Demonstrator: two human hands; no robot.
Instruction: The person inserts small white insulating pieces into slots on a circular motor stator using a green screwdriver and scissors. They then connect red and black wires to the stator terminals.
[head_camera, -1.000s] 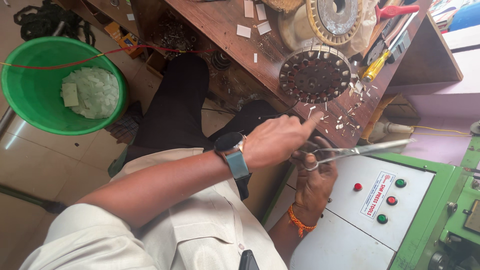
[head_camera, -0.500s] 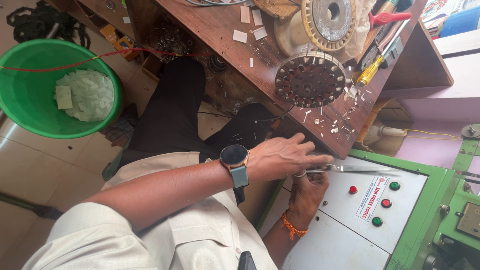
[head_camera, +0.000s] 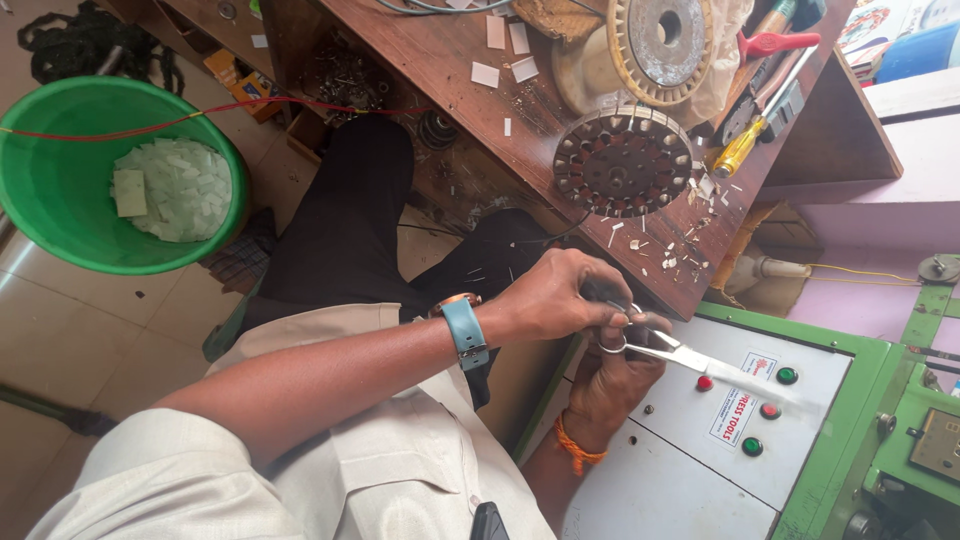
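My left hand (head_camera: 555, 300), with a blue-strapped watch on its wrist, reaches across my body and is closed over the handles of a pair of steel scissors (head_camera: 680, 352). My right hand (head_camera: 610, 395), with an orange thread at the wrist, sits just beneath with its fingers curled at the same handles. The blades point right over a grey control panel (head_camera: 690, 450) with red and green buttons. A round slotted metal stator (head_camera: 622, 162) lies on the wooden workbench (head_camera: 440, 60) above my hands, with small white offcuts scattered around it.
A green bucket (head_camera: 60, 240) with white paper scraps stands on the floor at left, a red wire across it. A large wire spool (head_camera: 660, 40), a yellow-handled screwdriver (head_camera: 740, 150) and red-handled pliers (head_camera: 770, 42) lie on the bench. Green machine frame at right.
My left hand was open above the scissors; it has come down and closed over the handles. The scissors have shifted slightly down and right over the panel.
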